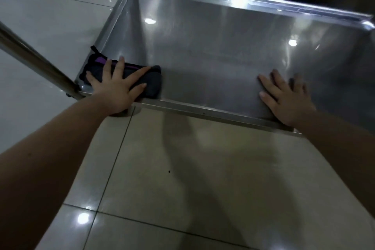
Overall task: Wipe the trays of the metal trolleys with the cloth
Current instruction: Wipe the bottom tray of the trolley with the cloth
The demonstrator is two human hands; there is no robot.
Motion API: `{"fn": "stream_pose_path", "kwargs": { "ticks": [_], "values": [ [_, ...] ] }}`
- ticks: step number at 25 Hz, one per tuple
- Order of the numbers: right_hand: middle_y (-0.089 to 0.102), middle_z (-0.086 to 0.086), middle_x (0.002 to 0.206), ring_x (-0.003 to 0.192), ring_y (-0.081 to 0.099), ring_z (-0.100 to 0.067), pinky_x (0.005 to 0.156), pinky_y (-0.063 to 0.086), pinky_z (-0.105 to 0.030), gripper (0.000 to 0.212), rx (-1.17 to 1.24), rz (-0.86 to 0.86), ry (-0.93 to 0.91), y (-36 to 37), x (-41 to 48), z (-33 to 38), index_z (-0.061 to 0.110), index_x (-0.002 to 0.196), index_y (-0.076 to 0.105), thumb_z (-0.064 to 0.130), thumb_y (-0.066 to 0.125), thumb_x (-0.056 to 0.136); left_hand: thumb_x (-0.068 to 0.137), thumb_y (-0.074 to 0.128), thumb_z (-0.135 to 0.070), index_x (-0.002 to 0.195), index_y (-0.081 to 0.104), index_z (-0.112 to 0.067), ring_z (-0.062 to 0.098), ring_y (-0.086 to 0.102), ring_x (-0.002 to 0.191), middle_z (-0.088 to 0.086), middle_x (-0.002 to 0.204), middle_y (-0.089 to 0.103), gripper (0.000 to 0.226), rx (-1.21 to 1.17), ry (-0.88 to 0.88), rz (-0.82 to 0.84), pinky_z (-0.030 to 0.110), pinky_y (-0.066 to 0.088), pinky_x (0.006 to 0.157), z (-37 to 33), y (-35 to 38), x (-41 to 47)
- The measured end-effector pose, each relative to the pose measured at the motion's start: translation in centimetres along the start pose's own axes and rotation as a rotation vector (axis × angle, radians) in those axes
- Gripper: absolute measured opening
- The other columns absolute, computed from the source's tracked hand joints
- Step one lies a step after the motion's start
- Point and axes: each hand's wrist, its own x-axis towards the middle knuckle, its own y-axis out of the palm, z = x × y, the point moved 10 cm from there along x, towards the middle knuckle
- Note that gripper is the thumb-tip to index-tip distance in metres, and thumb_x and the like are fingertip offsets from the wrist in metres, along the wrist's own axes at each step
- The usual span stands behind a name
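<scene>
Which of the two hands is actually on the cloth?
The left hand, fingers spread on the cloth in the near-left corner of the tray; the right hand lies flat on bare metal.

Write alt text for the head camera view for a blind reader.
The left hand presses a dark cloth into the near left corner of a steel trolley tray, while the right hand rests flat on it.

Glossy pale floor tiles (223,189) fill the lower view and the upper left, cut by thin dark grout lines (113,166) — a bright light glint (83,218) shines near the bottom. A tiny dark speck (169,171) sits on one tile, beside a soft grey shadow (182,148)
</scene>
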Motion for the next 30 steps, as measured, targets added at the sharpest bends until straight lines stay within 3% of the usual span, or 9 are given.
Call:
{"fn": "stream_pose_path", "kwargs": {
  "ticks": [3,8,10,14,17,21,25,28,30],
  "values": [
    [-0.005,0.012,0.163,0.145,-0.002,-0.046,0.115,0.002,-0.062,0.059,0.045,-0.016,0.04,1.1,0.3,-0.4,0.056,0.147,-0.003,0.069,0.008,0.091,0.08,0.001,-0.077,0.121,-0.026,-0.077,0.031,-0.014,0.148,-0.003,0.163,-0.012,0.049,0.035,0.006,0.008,0.078,-0.002,0.103,-5.7,0.5,-1.5],
    [-0.006,0.014,0.163,0.146,-0.009,-0.044,0.115,-0.005,-0.061,0.054,0.085,-0.026,0.031,0.9,0.5,-0.6,0.055,0.148,-0.001,0.063,0.016,0.097,0.09,0.006,-0.074,0.137,-0.021,-0.063,0.041,-0.025,0.144,0.004,0.16,-0.026,0.055,0.088,0.212,0.113,0.081,-0.011,0.096,-26.0,3.1,-3.6],
    [-0.001,0.012,0.163,0.147,-0.008,-0.041,0.116,-0.006,-0.058,0.052,0.138,-0.04,0.013,0.5,0.2,-0.5,0.051,0.15,0.007,0.053,0.023,0.1,0.092,0.007,-0.072,0.14,-0.02,-0.061,0.04,-0.025,0.144,0.004,0.159,-0.028,0.056,0.075,0.195,0.144,0.08,-0.012,0.096,-28.8,3.3,-4.0],
    [0.032,-0.003,0.157,0.147,0.016,-0.029,0.12,0.005,-0.047,0.045,0.788,-0.228,0.135,-2.9,-0.8,-2.1,0.035,0.148,0.036,0.038,0.034,0.103,0.098,0.033,-0.056,0.148,0.019,-0.051,0.032,0.005,0.149,0.001,0.164,0.01,0.052,-0.199,0.177,-0.095,0.072,0.003,0.108,-26.3,-0.4,-4.7],
    [0.031,0.0,0.157,0.146,0.019,-0.03,0.117,0.015,-0.053,0.046,0.445,-0.232,-0.135,-5.1,-0.6,6.3,0.029,0.148,0.036,0.034,0.035,0.102,0.094,0.049,-0.03,0.135,0.054,-0.028,0.035,0.038,0.131,0.005,0.148,0.045,0.041,-0.193,0.142,-0.404,0.05,0.028,0.107,-21.8,-5.2,-4.1],
    [0.005,0.006,0.163,0.148,0.006,-0.032,0.118,-0.002,-0.054,0.052,0.101,-0.066,-0.34,-1.6,-1.8,12.8,0.042,0.153,0.004,0.047,0.02,0.104,0.093,0.047,-0.015,0.124,0.064,-0.016,0.03,0.044,0.124,0.006,0.133,0.059,0.035,-0.407,0.129,-0.475,0.043,0.043,0.098,-20.5,-6.8,-3.0],
    [0.013,0.009,0.162,0.147,0.017,-0.029,0.116,0.0,-0.053,0.051,0.0,-0.149,-0.313,-1.1,-2.4,2.3,0.047,0.152,0.004,0.049,0.02,0.103,0.098,0.049,-0.025,0.137,0.053,-0.016,0.033,0.038,0.135,0.01,0.144,0.05,0.04,-0.375,0.383,-0.316,0.044,0.029,0.112,-26.7,-3.9,-3.2],
    [0.017,0.011,0.161,0.146,0.021,-0.025,0.116,0.003,-0.046,0.05,-0.004,-0.103,-0.249,-0.2,-4.1,-9.8,0.051,0.148,0.001,0.052,0.015,0.099,0.102,0.041,-0.039,0.152,0.029,-0.03,0.028,0.011,0.149,0.004,0.161,0.022,0.052,-0.255,0.408,-0.13,0.049,0.006,0.12,-29.5,-0.8,-2.7],
    [0.021,0.011,0.16,0.146,0.022,-0.024,0.115,0.008,-0.044,0.051,0.047,-0.063,-0.137,0.4,-6.0,-16.7,0.053,0.144,0.003,0.051,0.015,0.095,0.102,0.038,-0.039,0.151,0.029,-0.031,0.028,0.009,0.15,0.003,0.162,0.019,0.051,-0.198,0.414,-0.134,0.05,0.005,0.12,-30.0,-0.2,-2.7]
  ]
}}
